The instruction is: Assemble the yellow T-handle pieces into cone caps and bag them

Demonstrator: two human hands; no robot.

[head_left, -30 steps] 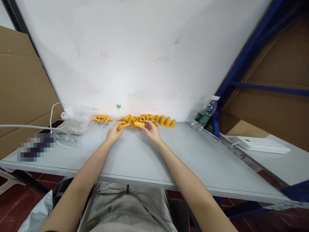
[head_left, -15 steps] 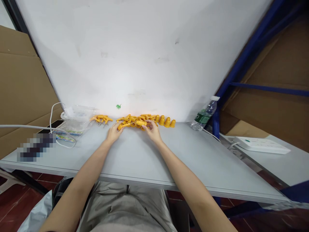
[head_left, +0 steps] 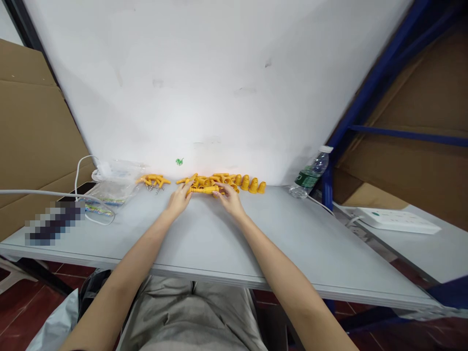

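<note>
My left hand (head_left: 179, 199) is closed on the left end of a long, ribbed yellow plastic piece (head_left: 204, 190). My right hand (head_left: 228, 199) pinches its right end, so the piece lies level between both hands, just above the table. Behind it is a heap of yellow cup-shaped and stick-like plastic parts (head_left: 221, 179), partly hidden by my fingers. Several yellow cup-shaped parts (head_left: 253, 185) stand in a row right of the heap. To the left lie yellow branched pieces (head_left: 155, 180) with small metal chains.
A water bottle (head_left: 310, 174) leans by the blue frame at the right. Clear plastic bags (head_left: 120, 183) and a white cable (head_left: 44, 191) lie at the left. A power strip (head_left: 398, 219) sits on the right-hand surface. The white wall (head_left: 234, 87) borders the table's back.
My left hand has moved right and slightly up, towards my right hand. The two yellow pieces held apart before now meet end to end in one line.
</note>
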